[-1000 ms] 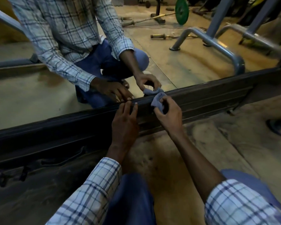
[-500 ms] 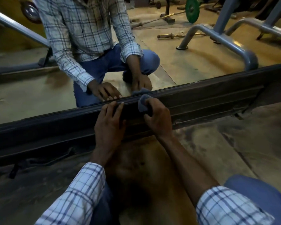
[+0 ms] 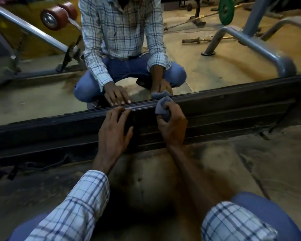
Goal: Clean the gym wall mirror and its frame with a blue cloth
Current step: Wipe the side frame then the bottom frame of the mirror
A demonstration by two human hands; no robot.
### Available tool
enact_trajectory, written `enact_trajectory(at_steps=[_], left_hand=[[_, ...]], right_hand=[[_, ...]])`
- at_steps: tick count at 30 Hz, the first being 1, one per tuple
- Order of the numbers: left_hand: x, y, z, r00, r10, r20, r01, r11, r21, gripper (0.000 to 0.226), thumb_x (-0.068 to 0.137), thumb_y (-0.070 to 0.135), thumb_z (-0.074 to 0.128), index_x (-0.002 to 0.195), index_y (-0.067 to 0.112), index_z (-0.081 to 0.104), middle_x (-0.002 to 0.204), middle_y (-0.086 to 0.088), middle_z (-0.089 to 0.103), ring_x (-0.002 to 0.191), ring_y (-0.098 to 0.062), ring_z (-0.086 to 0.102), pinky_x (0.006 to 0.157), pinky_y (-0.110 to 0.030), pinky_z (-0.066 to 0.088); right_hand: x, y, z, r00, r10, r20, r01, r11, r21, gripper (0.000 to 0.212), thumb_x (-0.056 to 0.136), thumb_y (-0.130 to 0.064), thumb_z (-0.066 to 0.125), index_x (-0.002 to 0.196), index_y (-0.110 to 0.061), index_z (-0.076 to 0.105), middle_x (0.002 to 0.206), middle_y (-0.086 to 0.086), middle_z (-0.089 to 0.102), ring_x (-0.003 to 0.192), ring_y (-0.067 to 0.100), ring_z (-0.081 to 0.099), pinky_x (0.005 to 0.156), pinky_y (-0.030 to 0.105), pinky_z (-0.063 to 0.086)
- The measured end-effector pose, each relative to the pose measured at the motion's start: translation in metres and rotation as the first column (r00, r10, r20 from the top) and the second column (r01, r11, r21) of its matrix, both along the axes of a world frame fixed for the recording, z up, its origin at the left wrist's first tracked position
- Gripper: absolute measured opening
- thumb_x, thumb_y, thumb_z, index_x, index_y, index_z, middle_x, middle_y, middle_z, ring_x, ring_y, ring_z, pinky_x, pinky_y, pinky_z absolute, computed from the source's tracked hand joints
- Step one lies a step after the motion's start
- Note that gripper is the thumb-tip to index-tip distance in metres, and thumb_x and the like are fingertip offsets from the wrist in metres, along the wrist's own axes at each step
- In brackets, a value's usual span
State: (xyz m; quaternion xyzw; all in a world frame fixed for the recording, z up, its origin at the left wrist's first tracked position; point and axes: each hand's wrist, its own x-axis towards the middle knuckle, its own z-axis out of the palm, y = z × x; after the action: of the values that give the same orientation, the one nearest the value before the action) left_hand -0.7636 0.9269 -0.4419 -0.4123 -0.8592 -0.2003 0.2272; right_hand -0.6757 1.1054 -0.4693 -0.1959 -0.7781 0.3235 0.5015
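Observation:
The wall mirror (image 3: 215,66) fills the upper half of the view and reflects a squatting person. Its dark bottom frame (image 3: 233,108) runs across the middle, sloping up to the right. My right hand (image 3: 172,126) grips a bunched blue cloth (image 3: 162,106) and holds it against the top edge of the frame. My left hand (image 3: 114,131) rests on the frame just to the left, fingers straight, fingertips at the frame's top lip.
A dusty brown floor (image 3: 259,171) lies below the frame. My knees in blue trousers sit at the bottom corners. Reflected in the mirror are grey machine tubing (image 3: 247,42), a green weight plate (image 3: 226,11) on a barbell, and a bench with red rollers (image 3: 54,16).
The view has tilted up and shifted, showing more of the mirror. My right hand slid the cloth left along the frame and back right, away from my left hand, which stays resting on it.

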Motion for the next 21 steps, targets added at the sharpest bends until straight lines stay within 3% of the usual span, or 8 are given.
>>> enact_trajectory(at_steps=[3,5,8,12,14,17,18,21], left_hand=[[0.015,0.02,-0.001,1.0,0.001,0.025,0.0,1.0,-0.025,0.068,0.084,0.019,0.079,0.146,0.012,0.052,0.147,-0.015,0.047,0.135,-0.031,0.044,0.104,-0.045,0.05],[0.022,0.031,0.002,1.0,0.007,0.024,-0.007,0.999,-0.032,0.068,0.084,0.017,0.079,0.147,0.011,0.052,0.147,-0.016,0.046,0.134,-0.031,0.043,0.103,-0.045,0.051],[0.031,0.046,0.004,1.0,-0.007,0.012,0.008,0.999,-0.05,0.068,0.084,0.017,0.079,0.146,0.011,0.052,0.146,-0.015,0.046,0.133,-0.03,0.044,0.102,-0.044,0.051],[0.045,0.066,0.004,1.0,-0.007,0.014,0.007,0.997,-0.07,0.072,0.084,0.019,0.08,0.148,0.012,0.05,0.147,-0.014,0.044,0.134,-0.029,0.043,0.099,-0.042,0.052],[0.049,0.074,0.004,1.0,-0.015,0.016,0.016,0.997,-0.08,0.072,0.084,0.019,0.08,0.149,0.012,0.049,0.149,-0.014,0.044,0.135,-0.03,0.042,0.098,-0.042,0.053],[0.057,0.085,0.002,0.999,-0.037,0.003,0.037,0.994,-0.099,0.073,0.084,0.019,0.08,0.15,0.011,0.049,0.149,-0.015,0.044,0.136,-0.03,0.042,0.101,-0.042,0.052],[0.06,0.089,0.001,0.999,-0.039,0.006,0.04,0.994,-0.101,0.073,0.084,0.018,0.08,0.149,0.01,0.049,0.149,-0.016,0.044,0.137,-0.031,0.042,0.102,-0.043,0.052],[0.068,0.102,0.001,0.999,-0.034,0.01,0.035,0.993,-0.108,0.074,0.083,0.018,0.081,0.15,0.009,0.048,0.149,-0.017,0.044,0.136,-0.032,0.042,0.103,-0.046,0.053]], right_hand=[[0.002,0.009,-0.003,0.969,0.154,0.193,-0.189,0.966,0.176,0.038,0.082,-0.007,0.079,0.118,-0.011,0.067,0.122,0.007,0.069,0.115,0.021,0.064,0.1,0.04,0.054],[0.016,0.032,0.005,0.986,0.101,0.132,-0.122,0.979,0.161,0.03,0.087,-0.015,0.076,0.116,-0.013,0.066,0.117,0.005,0.069,0.108,0.017,0.064,0.096,0.035,0.055],[0.041,0.065,0.014,0.995,-0.095,-0.033,0.095,0.996,-0.003,0.026,0.088,-0.016,0.076,0.111,-0.011,0.066,0.112,0.005,0.068,0.101,0.005,0.058,0.093,0.026,0.052],[0.045,0.068,0.007,0.977,0.098,0.188,-0.127,0.98,0.15,0.04,0.08,-0.006,0.079,0.117,-0.012,0.066,0.12,0.005,0.068,0.113,0.019,0.063,0.101,0.036,0.053],[0.055,0.085,0.011,0.991,0.05,0.125,-0.065,0.991,0.12,0.031,0.084,-0.011,0.078,0.112,-0.015,0.065,0.116,0.0,0.067,0.106,0.009,0.061,0.096,0.022,0.051],[0.075,0.116,0.014,0.986,-0.159,-0.042,0.154,0.984,-0.092,0.027,0.084,-0.011,0.077,0.107,-0.014,0.065,0.111,-0.001,0.066,0.098,-0.003,0.052,0.087,0.005,0.043],[0.079,0.119,0.014,0.987,-0.157,-0.029,0.154,0.985,-0.083,0.028,0.083,-0.009,0.077,0.108,-0.014,0.065,0.112,0.001,0.066,0.099,-0.002,0.053,0.088,0.006,0.043],[0.077,0.112,0.006,0.986,0.071,0.151,-0.085,0.992,0.093,0.035,0.081,-0.004,0.077,0.113,-0.013,0.065,0.118,0.003,0.066,0.11,0.011,0.059,0.099,0.02,0.047]])
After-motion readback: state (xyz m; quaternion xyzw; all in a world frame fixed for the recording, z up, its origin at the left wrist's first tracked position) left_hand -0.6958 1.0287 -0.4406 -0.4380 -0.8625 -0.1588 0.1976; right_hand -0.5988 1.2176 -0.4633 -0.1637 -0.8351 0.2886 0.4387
